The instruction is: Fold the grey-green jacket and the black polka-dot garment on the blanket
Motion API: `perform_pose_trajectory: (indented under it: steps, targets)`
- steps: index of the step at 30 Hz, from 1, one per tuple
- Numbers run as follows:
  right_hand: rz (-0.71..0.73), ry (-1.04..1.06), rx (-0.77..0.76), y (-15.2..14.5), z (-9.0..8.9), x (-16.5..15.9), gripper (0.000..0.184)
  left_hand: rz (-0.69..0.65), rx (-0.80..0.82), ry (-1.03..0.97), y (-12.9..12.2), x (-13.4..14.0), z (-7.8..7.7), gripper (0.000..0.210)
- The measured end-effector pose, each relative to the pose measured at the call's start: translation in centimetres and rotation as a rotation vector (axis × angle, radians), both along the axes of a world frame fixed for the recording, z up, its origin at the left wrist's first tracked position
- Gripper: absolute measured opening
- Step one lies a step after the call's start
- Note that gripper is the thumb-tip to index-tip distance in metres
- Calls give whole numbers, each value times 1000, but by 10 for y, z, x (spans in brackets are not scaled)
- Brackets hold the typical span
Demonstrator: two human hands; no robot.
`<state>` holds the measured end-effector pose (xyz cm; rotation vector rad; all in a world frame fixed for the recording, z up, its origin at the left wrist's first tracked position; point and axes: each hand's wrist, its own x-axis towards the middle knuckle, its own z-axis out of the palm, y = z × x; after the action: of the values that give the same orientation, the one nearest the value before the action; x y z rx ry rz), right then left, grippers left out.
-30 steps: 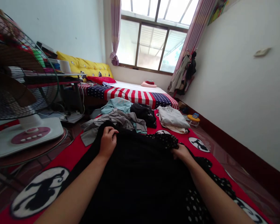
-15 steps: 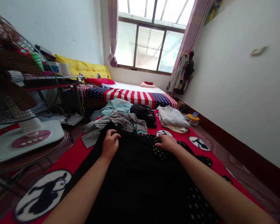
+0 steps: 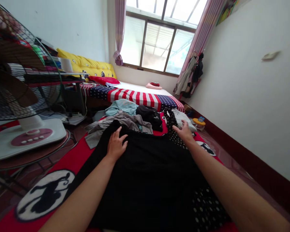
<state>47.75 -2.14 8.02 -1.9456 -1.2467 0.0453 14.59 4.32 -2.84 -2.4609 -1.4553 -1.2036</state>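
Note:
A black garment [image 3: 149, 174] with polka-dot sheer parts lies spread out in front of me on a red blanket [image 3: 82, 149] with monkey figures. My left hand [image 3: 117, 143] rests on its upper left part, fingers spread and holding nothing. At the upper right, my right hand [image 3: 183, 131] is over the polka-dot sleeve [image 3: 172, 127], its fingers apart. That sleeve stretches away from me and partly covers a folded light grey garment [image 3: 182, 117]. Beyond the black garment lie a crumpled grey garment [image 3: 120, 122], a light blue one [image 3: 122, 107] and a dark one [image 3: 148, 116].
A fan [image 3: 33, 132] stands on a round stool at the left, beside a cluttered desk [image 3: 72, 75]. Behind is a bed with a striped, starred cover [image 3: 135, 98]. Near the right wall stands a yellow-lidded container [image 3: 198, 121].
My right hand has moved away from me and to the right. The bunched polka-dot sleeve is now laid out toward the light grey garment. My left hand's fingers have spread out.

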Motion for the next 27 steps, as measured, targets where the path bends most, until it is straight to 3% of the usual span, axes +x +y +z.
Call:
perform_pose_trajectory:
  steps: [4, 7, 9, 13, 16, 22, 27]
  targets:
    - [191, -188, -76, -28, -63, -31, 50, 51, -48, 81, 0, 4, -2, 35]
    - [139, -290, -222, -39, -84, -37, 27, 59, -58, 112, -1, 3, -3, 36]
    - [38, -306, -295, -40, -84, -27, 24, 49, -61, 130, -1, 2, -2, 36]
    - [-160, -323, -392, -38, -71, 9, 38, 37, -57, 124, -2, 1, -1, 35]
    - [-232, -368, -493, -40, -67, 24, 44, 30, -59, 88, -2, 2, 0, 35]
    - [-102, -574, -576, -38, -65, 15, 24, -15, -27, 18, -6, 0, 4, 28]
    - [-15, -713, -580, -28, -40, 22, 21, -74, -28, -87, -15, 1, 13, 25]
